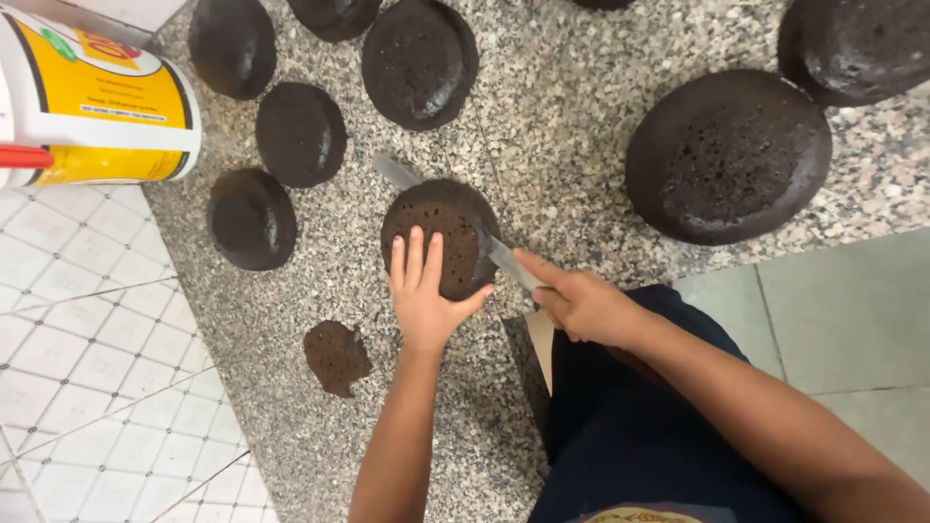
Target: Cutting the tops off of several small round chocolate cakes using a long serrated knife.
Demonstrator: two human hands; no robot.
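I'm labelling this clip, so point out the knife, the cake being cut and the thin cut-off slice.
knife (pixel 397 172): head view, on the blade tip beyond the cake.
cake being cut (pixel 455 228): head view, on its bare top.
thin cut-off slice (pixel 336 355): head view, on its middle.

A small round dark chocolate cake lies flat on the speckled granite counter, porous top up, with a long knife passing horizontally through its side, blade tip protruding upper-left.
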